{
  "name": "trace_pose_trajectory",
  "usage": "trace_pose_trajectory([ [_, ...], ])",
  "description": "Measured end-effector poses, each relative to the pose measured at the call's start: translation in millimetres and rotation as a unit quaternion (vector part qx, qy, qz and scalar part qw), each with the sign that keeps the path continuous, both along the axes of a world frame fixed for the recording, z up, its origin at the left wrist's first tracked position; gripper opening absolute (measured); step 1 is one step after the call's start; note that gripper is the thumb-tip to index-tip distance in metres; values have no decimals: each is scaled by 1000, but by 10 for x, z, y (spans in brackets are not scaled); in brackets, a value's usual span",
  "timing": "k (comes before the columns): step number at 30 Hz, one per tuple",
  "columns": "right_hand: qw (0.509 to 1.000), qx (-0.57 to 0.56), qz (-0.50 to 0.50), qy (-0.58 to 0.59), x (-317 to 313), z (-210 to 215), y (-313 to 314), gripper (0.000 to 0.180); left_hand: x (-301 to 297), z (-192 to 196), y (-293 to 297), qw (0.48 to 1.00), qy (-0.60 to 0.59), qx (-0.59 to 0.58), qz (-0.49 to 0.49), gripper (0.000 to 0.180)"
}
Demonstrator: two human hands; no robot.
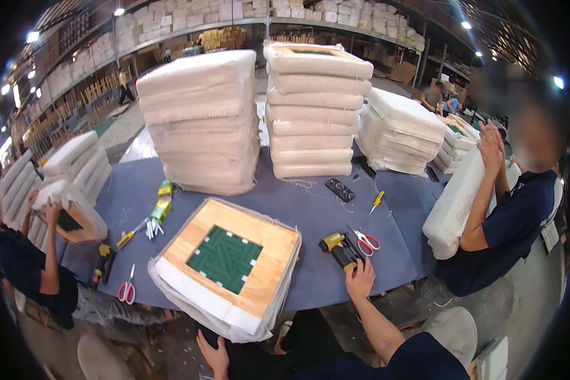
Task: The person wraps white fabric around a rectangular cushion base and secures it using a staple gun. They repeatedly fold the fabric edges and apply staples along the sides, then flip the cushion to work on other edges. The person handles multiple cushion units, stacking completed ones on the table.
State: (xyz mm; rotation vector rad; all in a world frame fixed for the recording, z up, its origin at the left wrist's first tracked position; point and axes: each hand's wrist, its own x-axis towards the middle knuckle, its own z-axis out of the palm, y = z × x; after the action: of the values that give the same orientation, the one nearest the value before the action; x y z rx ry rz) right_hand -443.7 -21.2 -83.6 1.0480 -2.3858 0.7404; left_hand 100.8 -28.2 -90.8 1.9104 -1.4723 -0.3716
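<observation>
In front of me a seat pad [278, 244] lies tilted at the table's near edge, its wooden frame up. Green webbing [225, 258] crosses the frame's square opening, and pale fabric wraps the sides. My left hand [214, 356] is just below the pad's near edge, open with thumb and fingers apart, holding nothing visible. To the right of the pad, a yellow and black staple gun [339, 248] lies on the table. My right hand [360, 280] has its fingers closed round the gun's near end. Red-handled scissors [365, 242] lie beside the gun.
Tall stacks of white pads [202, 120] stand along the far side of the blue-grey table [323, 215]. A black phone [339, 189], a yellow-handled tool [377, 201], staple boxes [161, 209] and another staple gun [101, 263] lie about. Co-workers handle pads at left and right.
</observation>
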Motion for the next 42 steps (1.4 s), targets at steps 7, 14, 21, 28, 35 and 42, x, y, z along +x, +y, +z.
trace_pose_trajectory([
  [7,1000,4,8,-8,32,-12,20,47,66,138,-19,990,85,109,-27,92],
  [14,1000,-3,16,-15,-158,-51,136,47,57,8,-53,990,101,88,-50,93],
  [21,999,-24,2,-22,82,154,-55,47,72,263,-65,993,73,64,-67,82],
  [28,999,-28,1,-22,-6,77,58,49,-34,283,-49,993,59,81,-66,80],
  [35,999,-20,7,-48,15,137,36,49,10,197,-60,993,45,88,-61,80],
  [42,997,-38,10,-62,-57,75,80,51,250,134,-442,962,271,28,-8,63],
])
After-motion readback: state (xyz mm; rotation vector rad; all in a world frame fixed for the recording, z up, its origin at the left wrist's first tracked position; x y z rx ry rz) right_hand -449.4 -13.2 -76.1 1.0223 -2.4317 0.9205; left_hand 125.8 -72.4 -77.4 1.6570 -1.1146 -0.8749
